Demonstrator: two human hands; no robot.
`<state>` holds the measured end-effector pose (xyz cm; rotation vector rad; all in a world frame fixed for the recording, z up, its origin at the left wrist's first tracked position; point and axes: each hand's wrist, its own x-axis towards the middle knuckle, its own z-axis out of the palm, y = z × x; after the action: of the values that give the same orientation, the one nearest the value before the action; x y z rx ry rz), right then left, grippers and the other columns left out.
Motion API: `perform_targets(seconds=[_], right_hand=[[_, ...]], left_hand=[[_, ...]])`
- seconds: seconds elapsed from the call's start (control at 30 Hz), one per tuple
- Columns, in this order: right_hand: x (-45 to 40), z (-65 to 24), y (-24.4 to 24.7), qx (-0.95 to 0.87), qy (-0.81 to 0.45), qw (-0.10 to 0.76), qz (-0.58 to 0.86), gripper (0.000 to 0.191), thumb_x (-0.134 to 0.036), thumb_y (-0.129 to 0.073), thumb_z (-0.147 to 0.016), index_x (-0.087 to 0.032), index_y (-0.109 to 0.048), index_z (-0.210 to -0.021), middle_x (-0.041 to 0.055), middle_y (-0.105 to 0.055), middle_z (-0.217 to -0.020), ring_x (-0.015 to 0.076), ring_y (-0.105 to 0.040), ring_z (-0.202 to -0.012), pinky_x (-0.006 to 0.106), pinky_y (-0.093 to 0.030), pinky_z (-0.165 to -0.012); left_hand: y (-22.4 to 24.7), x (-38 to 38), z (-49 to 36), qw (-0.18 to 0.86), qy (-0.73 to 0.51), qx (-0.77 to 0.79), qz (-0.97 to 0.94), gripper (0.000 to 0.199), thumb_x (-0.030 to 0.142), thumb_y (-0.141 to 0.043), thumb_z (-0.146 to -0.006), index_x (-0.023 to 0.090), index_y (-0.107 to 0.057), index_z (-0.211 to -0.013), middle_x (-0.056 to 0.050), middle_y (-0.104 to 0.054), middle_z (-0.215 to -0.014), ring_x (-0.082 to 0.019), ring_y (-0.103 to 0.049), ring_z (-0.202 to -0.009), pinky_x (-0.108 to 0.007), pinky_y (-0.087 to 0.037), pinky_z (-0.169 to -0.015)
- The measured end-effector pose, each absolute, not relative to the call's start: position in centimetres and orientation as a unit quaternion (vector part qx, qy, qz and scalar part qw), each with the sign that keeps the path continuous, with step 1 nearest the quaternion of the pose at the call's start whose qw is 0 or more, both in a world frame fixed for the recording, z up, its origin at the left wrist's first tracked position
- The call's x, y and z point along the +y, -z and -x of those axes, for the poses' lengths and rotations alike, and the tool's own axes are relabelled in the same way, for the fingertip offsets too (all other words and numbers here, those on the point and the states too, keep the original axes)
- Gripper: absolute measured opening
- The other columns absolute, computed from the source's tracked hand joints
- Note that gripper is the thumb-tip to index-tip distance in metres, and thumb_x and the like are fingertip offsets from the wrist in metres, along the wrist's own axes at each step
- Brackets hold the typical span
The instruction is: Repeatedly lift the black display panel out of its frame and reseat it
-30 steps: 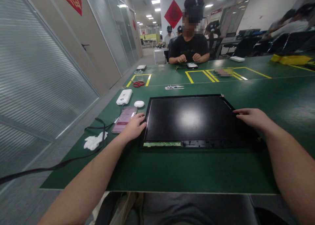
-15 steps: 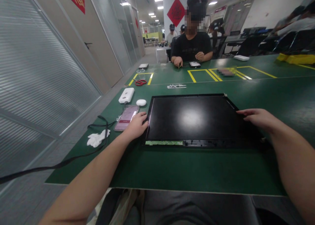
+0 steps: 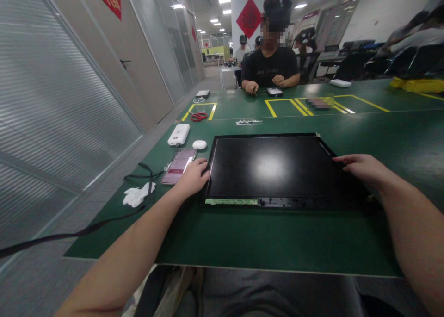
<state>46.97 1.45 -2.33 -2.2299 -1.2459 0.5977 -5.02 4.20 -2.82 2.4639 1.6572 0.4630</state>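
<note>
A flat black display panel (image 3: 249,169) lies on the green table before me, its dark face up and a bright reflection in the middle. Along its near edge runs a green circuit board strip (image 3: 231,202). At the left edge, my left hand (image 3: 194,176) grips the frame with bent fingers. My right hand (image 3: 364,169) holds the opposite edge, its fingertips on the rim; the thumb side is partly hidden. Just left of my left hand lies a phone (image 3: 177,166), with a white earbud case (image 3: 199,145) behind it.
A white power bank (image 3: 179,134), red-handled scissors (image 3: 199,116), a clear cup (image 3: 199,105) and crumpled white gloves (image 3: 138,195) lie to the left. A black strap (image 3: 104,223) crosses the table's left edge. Small metal strips (image 3: 249,122) lie behind the panel. Across the table sits a person (image 3: 270,67).
My hands and the panel stay in the same place. The view has shifted very slightly. The hands of the person opposite have moved a little.
</note>
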Motion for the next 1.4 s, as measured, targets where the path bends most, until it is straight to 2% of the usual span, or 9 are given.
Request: perform_targets(seconds=[0.2, 0.37, 0.57, 0.73, 0.83, 0.93, 1.07, 1.27, 1.4], right_hand=[[1.2, -46.0, 1.9, -0.428, -0.21, 0.234, 0.848, 0.053, -0.002, -0.056, -0.063, -0.018, -0.078, -0.108, 0.0084, -0.075, -0.101, 0.0183, -0.066, -0.081, 0.024, -0.047, -0.069], [1.2, -46.1, 2.1, -0.437, -0.208, 0.233, 0.844, 0.046, -0.007, -0.056, -0.066, -0.02, -0.078, -0.105, 0.0068, -0.075, -0.091, 0.0196, -0.066, -0.078, 0.027, -0.049, -0.07], [1.1, -46.0, 1.9, -0.429, -0.213, 0.242, 0.844, 0.046, -0.005, -0.057, -0.065, -0.02, -0.078, -0.104, 0.0079, -0.075, -0.095, 0.0208, -0.067, -0.085, 0.027, -0.05, -0.073], [1.1, -46.1, 1.9, -0.428, -0.219, 0.239, 0.844, 0.046, -0.007, -0.056, -0.069, -0.018, -0.077, -0.109, 0.01, -0.075, -0.1, 0.0227, -0.068, -0.09, 0.029, -0.05, -0.078], [1.2, -46.3, 2.0, -0.433, -0.215, 0.241, 0.842, 0.048, -0.006, -0.057, -0.066, -0.018, -0.078, -0.107, 0.0103, -0.075, -0.101, 0.0227, -0.068, -0.09, 0.029, -0.05, -0.079], [1.2, -46.5, 2.1, -0.437, -0.214, 0.239, 0.84, 0.048, -0.005, -0.058, -0.065, -0.019, -0.078, -0.105, 0.0095, -0.075, -0.102, 0.0217, -0.068, -0.089, 0.027, -0.05, -0.078], [1.3, -46.7, 2.2, -0.438, -0.222, 0.234, 0.839, 0.046, -0.006, -0.058, -0.066, -0.019, -0.078, -0.105, 0.0083, -0.075, -0.1, 0.021, -0.068, -0.087, 0.027, -0.05, -0.077], [1.6, -47.1, 2.6, -0.456, -0.201, 0.229, 0.836, 0.043, -0.007, -0.057, -0.068, -0.021, -0.078, -0.103, 0.0073, -0.076, -0.098, 0.0218, -0.067, -0.089, 0.029, -0.05, -0.078], [1.6, -47.3, 2.9, -0.455, -0.207, 0.231, 0.835, 0.044, -0.008, -0.057, -0.067, -0.021, -0.077, -0.105, 0.0079, -0.076, -0.099, 0.0227, -0.068, -0.09, 0.03, -0.05, -0.079]], left_hand=[[2.8, 4.2, 5.1, 0.067, -0.165, 0.544, -0.82, 0.039, 0.026, -0.05, -0.088, 0.013, -0.075, -0.117, -0.018, -0.065, -0.137, -0.035, -0.06, -0.128, -0.051, -0.045, -0.114], [2.5, 4.2, 4.8, 0.086, -0.17, 0.539, -0.821, 0.04, 0.023, -0.048, -0.086, 0.012, -0.076, -0.113, -0.018, -0.065, -0.137, -0.034, -0.06, -0.129, -0.05, -0.045, -0.114], [1.2, 3.4, 4.1, 0.191, -0.267, 0.538, -0.776, 0.043, 0.019, -0.049, -0.081, 0.017, -0.076, -0.115, -0.01, -0.072, -0.129, -0.03, -0.062, -0.127, -0.047, -0.043, -0.116], [-0.1, 2.2, 3.1, 0.389, -0.387, 0.574, -0.607, 0.031, 0.022, -0.062, -0.077, 0.022, -0.08, -0.102, -0.003, -0.079, -0.082, -0.027, -0.073, -0.085, -0.035, -0.06, -0.079], [-0.4, 1.9, 2.6, 0.494, -0.422, 0.565, -0.509, 0.033, 0.016, -0.065, -0.072, 0.02, -0.08, -0.101, -0.002, -0.076, -0.071, -0.021, -0.07, -0.064, -0.027, -0.056, -0.057], [-0.3, 1.8, 2.2, 0.548, -0.426, 0.569, -0.441, 0.041, 0.01, -0.064, -0.07, 0.017, -0.078, -0.108, -0.003, -0.075, -0.07, -0.017, -0.065, -0.051, -0.023, -0.051, -0.046], [-0.4, 1.7, 2.0, 0.564, -0.433, 0.58, -0.398, 0.048, 0.006, -0.065, -0.071, 0.016, -0.073, -0.117, -0.003, -0.076, -0.071, -0.015, -0.065, -0.047, -0.021, -0.049, -0.041], [-0.6, 1.6, 1.6, 0.592, -0.457, 0.576, -0.33, 0.034, 0.014, -0.068, -0.085, 0.016, -0.066, -0.118, -0.002, -0.074, -0.068, -0.017, -0.068, -0.049, -0.023, -0.055, -0.044], [-0.5, 1.7, 1.5, 0.606, -0.471, 0.557, -0.316, 0.033, 0.014, -0.072, -0.084, 0.017, -0.066, -0.116, -0.002, -0.074, -0.07, -0.017, -0.07, -0.053, -0.025, -0.058, -0.05]])
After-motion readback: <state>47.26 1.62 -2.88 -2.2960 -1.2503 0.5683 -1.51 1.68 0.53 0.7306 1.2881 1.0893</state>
